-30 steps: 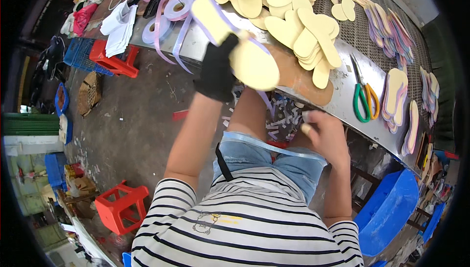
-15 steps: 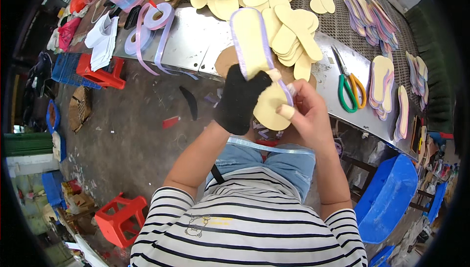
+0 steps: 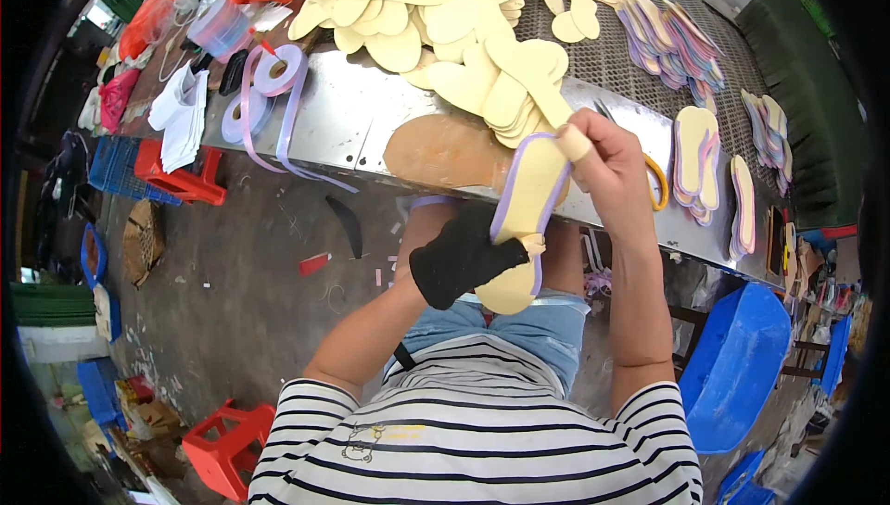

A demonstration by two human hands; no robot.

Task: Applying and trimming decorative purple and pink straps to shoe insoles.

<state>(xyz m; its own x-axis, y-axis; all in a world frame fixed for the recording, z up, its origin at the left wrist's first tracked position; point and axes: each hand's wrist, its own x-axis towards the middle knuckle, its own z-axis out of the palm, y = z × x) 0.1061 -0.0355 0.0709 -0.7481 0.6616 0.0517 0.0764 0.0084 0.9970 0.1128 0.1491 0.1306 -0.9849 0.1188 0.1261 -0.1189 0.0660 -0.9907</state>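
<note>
While the left hand (image 3: 464,259), in a black glove, grips a pale yellow insole (image 3: 531,188) toward its near end, the right hand (image 3: 609,164) is partly closed at the far end, its thumb, with a tan wrapping (image 3: 573,144), at the rim; cannot tell whether it pinches the edge. Insole position: held above the lap, just off the front of the metal-topped table (image 3: 336,114), its far end overlapping the brown pad (image 3: 440,151) in this view. Handling, judged by eye: very light, thin, lying flat yet probably bendable; not fragile, though a sharp fold might crease it. The purple edging (image 3: 502,203) has a slight sheen, so likely slicker than the matt yellow face. Best hold: thumb on the face, fingers beneath, across the narrower middle or near end, leaving the rim free; at the far end, only a light fingertip pinch, since tugging could shift the edging.
</note>
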